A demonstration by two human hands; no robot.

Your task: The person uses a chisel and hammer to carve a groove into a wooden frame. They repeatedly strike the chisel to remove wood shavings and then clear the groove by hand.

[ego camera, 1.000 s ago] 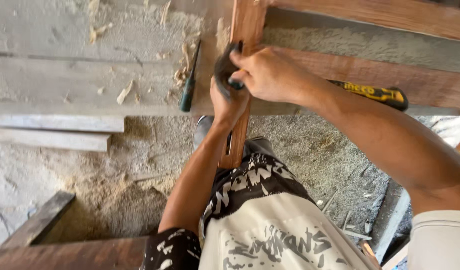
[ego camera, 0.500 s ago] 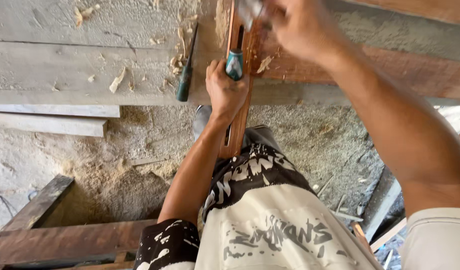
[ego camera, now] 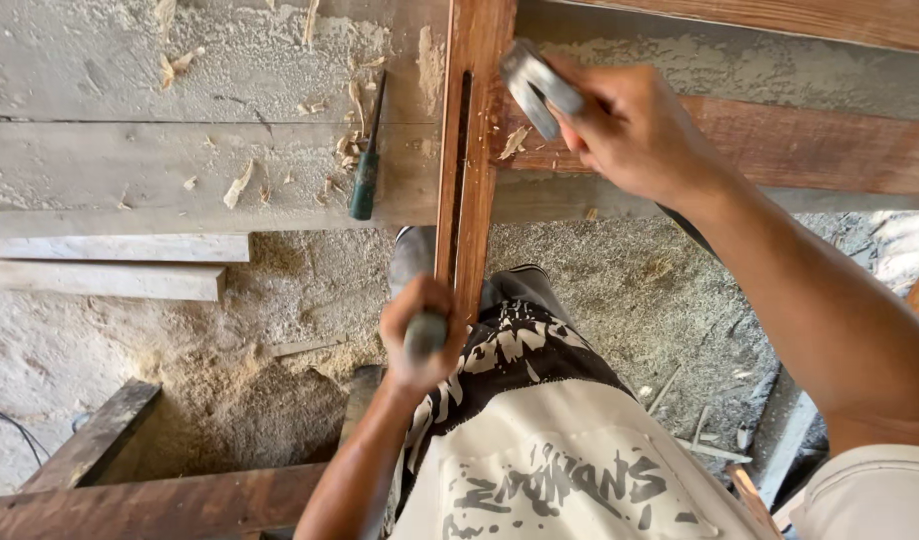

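Note:
A narrow reddish wooden plank with a long dark groove runs away from me across the workbench. My left hand is closed around the green handle of a chisel, held at the plank's near end. My right hand grips a hammer; its grey metal head is raised just right of the plank. Patterned black-and-white shorts cover my legs below.
A second green-handled chisel lies on the bench left of the plank among wood chips. Dark timber beams sit at lower left. Sawdust covers the ground. More reddish boards cross the bench at right.
My left hand with the chisel has drawn back along the plank toward me. My right hand has come away from the plank and lifted the hammer to the right.

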